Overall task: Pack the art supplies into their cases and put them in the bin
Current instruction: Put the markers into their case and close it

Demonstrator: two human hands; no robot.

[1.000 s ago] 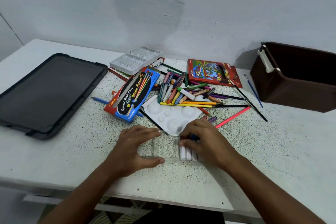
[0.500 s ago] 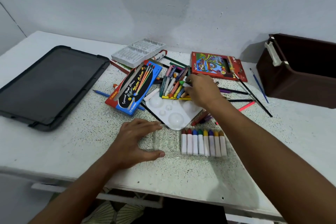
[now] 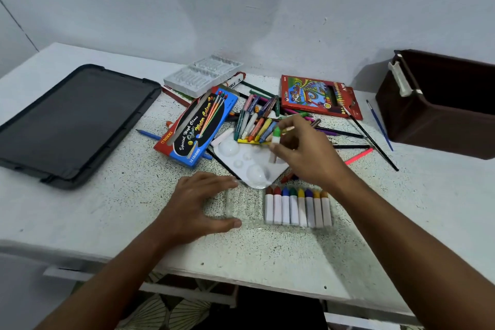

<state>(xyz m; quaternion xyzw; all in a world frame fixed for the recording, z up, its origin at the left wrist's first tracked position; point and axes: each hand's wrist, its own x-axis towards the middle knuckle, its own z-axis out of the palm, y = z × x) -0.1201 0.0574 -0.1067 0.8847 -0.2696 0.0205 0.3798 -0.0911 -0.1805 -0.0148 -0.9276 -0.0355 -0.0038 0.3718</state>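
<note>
Right hand (image 3: 305, 153) pinches a green-tipped crayon (image 3: 276, 142) between thumb and fingertips, held above the white palette (image 3: 241, 161), beyond the clear crayon case (image 3: 246, 206). Left hand (image 3: 198, 203) lies on the case's bare end, fingers (image 3: 222, 182) spread and nearly straight, thumb along the near edge. Eight crayons (image 3: 297, 206) fill the case end away from the left fingers. Loose pile (image 3: 257, 126) lies past the right fingertips; brown bin (image 3: 442, 104) is well out to the right of them.

Risks, judged: the pinch is light, so the crayon may slip onto the palette. If the left palm lifts, the case may skid during insertion and spill the row.
</note>
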